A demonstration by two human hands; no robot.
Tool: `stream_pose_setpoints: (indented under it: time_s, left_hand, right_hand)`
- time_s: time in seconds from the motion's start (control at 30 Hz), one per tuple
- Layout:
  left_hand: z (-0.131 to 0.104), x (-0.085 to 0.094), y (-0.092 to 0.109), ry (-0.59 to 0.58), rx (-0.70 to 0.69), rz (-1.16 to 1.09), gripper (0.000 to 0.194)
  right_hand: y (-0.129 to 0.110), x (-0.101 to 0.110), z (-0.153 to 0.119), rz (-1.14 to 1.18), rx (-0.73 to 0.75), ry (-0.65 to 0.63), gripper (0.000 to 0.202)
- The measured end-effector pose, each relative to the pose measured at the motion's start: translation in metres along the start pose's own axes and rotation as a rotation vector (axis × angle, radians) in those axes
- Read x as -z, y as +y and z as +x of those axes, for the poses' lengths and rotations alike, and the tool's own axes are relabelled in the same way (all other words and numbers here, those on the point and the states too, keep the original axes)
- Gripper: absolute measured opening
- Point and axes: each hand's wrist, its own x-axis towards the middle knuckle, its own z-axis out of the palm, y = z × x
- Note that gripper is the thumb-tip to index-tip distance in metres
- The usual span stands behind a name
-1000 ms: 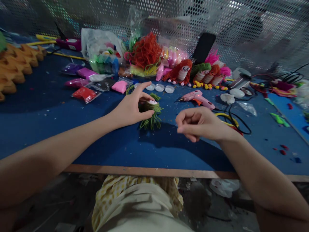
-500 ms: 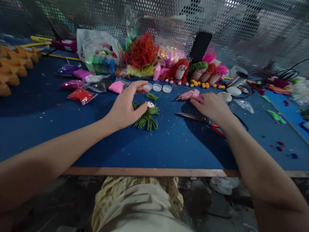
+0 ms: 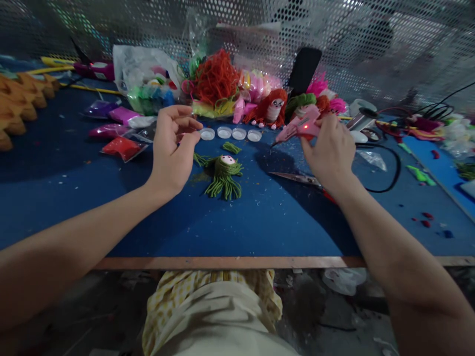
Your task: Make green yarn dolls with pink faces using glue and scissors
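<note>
My right hand (image 3: 330, 151) grips a pink hot glue gun (image 3: 297, 127), raised off the table with its nozzle angled down to the left and a small red light lit. My left hand (image 3: 172, 148) hovers with fingers loosely curled and apart, holding nothing I can see, beside a row of several small clear round lids (image 3: 224, 132). Between my hands lies a doll head with green yarn hair (image 3: 223, 175), its white face spotted. A short green yarn bundle (image 3: 232, 148) sits just behind it. Below the glue gun lie scissors (image 3: 297, 178), their red handles partly behind my right wrist.
Finished yarn-haired dolls (image 3: 274, 110) stand at the back, near a black phone (image 3: 305, 70) and a heap of red yarn (image 3: 217, 76). Clay packets (image 3: 122, 147) lie left, beside an orange egg tray (image 3: 22, 99). A black cable (image 3: 399, 168) loops at right.
My right hand has lifted the glue gun off the table. My left hand has drawn back leftward from the green-haired doll head, uncovering it and another lid.
</note>
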Motion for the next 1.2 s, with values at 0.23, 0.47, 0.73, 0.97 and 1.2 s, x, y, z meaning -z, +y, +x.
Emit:
stream_pose_setpoints:
  time_s: [0.23, 0.47, 0.73, 0.97, 1.2]
  left_hand:
    - [-0.003, -0.005, 0.008, 0.054, 0.053, -0.024, 0.03]
    - [-0.006, -0.007, 0.008, 0.002, 0.097, -0.02, 0.029]
    - [-0.009, -0.008, 0.014, -0.018, 0.083, 0.004, 0.03]
    - [-0.01, -0.01, 0.017, -0.017, 0.04, -0.002, 0.032]
    - [-0.01, -0.01, 0.019, -0.038, 0.079, -0.014, 0.029]
  right_hand:
    - [-0.002, 0.006, 0.003, -0.045, -0.008, 0.02, 0.031]
    - [0.016, -0.027, 0.012, -0.037, -0.144, -0.151, 0.041]
    - [-0.013, -0.016, -0.004, 0.018, 0.404, -0.122, 0.046]
    - [-0.015, -0.021, -0.01, -0.008, 0.438, -0.148, 0.046]
    - [-0.018, -0.018, -0.011, 0.004, 0.41, -0.135, 0.045]
